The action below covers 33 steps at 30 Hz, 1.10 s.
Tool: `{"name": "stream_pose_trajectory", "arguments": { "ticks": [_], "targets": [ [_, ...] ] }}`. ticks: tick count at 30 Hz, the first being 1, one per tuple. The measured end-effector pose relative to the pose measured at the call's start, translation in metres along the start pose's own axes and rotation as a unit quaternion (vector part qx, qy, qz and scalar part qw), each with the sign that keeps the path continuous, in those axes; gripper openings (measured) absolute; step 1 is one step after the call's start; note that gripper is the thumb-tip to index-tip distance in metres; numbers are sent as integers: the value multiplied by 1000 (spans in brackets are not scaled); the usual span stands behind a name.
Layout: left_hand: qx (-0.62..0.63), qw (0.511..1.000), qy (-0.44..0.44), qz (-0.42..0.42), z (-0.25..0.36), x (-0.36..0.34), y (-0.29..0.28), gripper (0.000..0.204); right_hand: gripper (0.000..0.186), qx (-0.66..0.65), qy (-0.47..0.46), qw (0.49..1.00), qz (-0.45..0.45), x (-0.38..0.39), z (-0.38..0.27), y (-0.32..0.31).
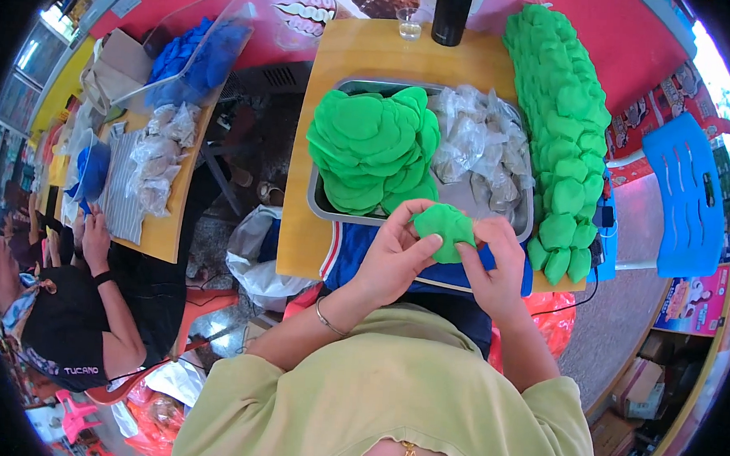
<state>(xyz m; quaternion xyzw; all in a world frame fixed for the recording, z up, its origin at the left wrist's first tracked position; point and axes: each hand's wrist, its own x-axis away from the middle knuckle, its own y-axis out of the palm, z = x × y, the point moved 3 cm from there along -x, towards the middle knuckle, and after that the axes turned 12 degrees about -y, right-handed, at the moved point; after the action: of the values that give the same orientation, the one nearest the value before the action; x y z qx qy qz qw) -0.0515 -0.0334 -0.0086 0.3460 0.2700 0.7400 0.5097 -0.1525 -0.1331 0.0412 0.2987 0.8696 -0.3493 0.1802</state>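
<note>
Both my hands hold one round, soft green piece (445,231) in front of my body, over the near edge of the tray. My left hand (400,250) pinches its left side, thumb in front. On the right side, the thumb and fingers of my right hand (495,264) grip its edge. A metal tray (315,194) lies just beyond. In its left part is a heap of flat, round green pieces (369,146); the right part has several small clear plastic bags (481,143) with brownish-grey contents. Plump green pieces (563,147) form a long overlapping pile along the table's right side.
A black bottle (454,14) and a small clear cup (409,24) stand at the table's far edge. Blue cloth (356,248) lies near me. A blue chair (682,195) is at right. To the left, another person (71,320) works at a table with blue pieces (194,62).
</note>
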Motion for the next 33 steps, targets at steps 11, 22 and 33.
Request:
{"name": "stream_pose_trajectory", "arguments": {
  "ticks": [11, 22, 33],
  "targets": [
    [-29, 999, -23, -19, -3, 4, -6, 33, 22, -114, -47, 992, -41, -7, 9, -2],
    [49, 997, 25, -56, 6, 0, -7, 31, 37, -34, -52, 996, 64, -5, 0, -7],
    [-32, 997, 55, -42, 7, -1, -5, 29, 18, 5, -42, 999, -8, -9, 5, -3]
  ]
}}
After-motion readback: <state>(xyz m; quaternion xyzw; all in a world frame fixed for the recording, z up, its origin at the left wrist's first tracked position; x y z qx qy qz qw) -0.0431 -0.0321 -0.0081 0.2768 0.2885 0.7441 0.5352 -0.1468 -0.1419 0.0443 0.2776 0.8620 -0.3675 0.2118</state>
